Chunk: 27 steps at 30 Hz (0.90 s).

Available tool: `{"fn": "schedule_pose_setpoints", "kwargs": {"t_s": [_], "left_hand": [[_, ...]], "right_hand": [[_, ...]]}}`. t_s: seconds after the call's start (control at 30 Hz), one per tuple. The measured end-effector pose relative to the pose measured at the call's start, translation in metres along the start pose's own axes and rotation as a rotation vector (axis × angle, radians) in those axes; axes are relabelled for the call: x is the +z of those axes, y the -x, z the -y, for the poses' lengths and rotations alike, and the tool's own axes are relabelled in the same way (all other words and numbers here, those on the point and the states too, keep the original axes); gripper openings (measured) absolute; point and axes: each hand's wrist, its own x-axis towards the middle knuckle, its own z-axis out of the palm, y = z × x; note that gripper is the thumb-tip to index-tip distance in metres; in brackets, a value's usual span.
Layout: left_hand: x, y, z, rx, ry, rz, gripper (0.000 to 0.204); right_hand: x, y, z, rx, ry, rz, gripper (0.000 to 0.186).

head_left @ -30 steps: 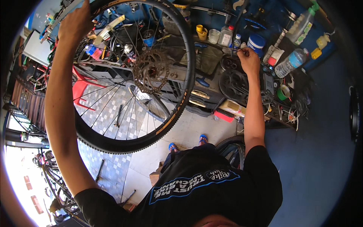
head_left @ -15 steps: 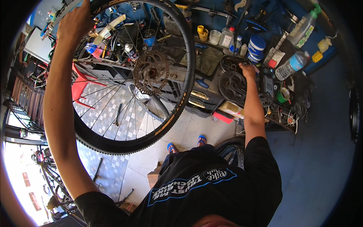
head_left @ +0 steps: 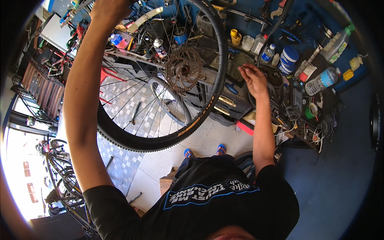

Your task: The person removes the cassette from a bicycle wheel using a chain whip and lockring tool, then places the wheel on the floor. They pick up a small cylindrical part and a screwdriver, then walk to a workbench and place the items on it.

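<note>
My left hand point(head_left: 109, 11) grips the top of an upright bicycle wheel point(head_left: 222, 60), its fingertips cut off by the upper edge. The wheel has a black knobby tyre, thin spokes and a perforated disc rotor point(head_left: 178, 61) round the hub. My right hand point(head_left: 254, 79) is raised just right of the wheel, fingers curled together; what is in them is too small to make out. Behind it on the bench lie dark chainrings point(head_left: 274, 79) and a blue-handled tool point(head_left: 231, 88).
A cluttered bench holds a water bottle point(head_left: 320, 82), blue tubs point(head_left: 288, 58) and yellow cups point(head_left: 235, 38), with tools hung behind. A red chair point(head_left: 107, 74) stands behind the wheel. Bicycles point(head_left: 64, 180) stand at lower left, a wooden box point(head_left: 166, 184) by my legs, a blue wall point(head_left: 328, 168) at right.
My right hand has come down from the back of the bench and shifted left from the chainrings toward the wheel. The wheel and left arm appear further right as the view shifts.
</note>
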Motion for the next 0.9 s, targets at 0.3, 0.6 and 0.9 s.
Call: {"fn": "schedule_pose_setpoints", "kwargs": {"t_s": [0.3,0.6,0.9], "left_hand": [[0.007,0.001,0.007,-0.051,0.013,0.067,0.045],[0.013,-0.002,0.008,-0.043,0.014,0.033,0.04],[0.006,-0.002,0.003,-0.049,-0.022,0.066,0.03]], "right_hand": [[0.129,0.012,-0.033,-0.077,0.102,0.09,0.019],[0.184,0.017,-0.06,-0.639,0.955,0.101,0.012],[0.176,0.012,-0.056,-0.565,0.902,0.119,0.015]]}}
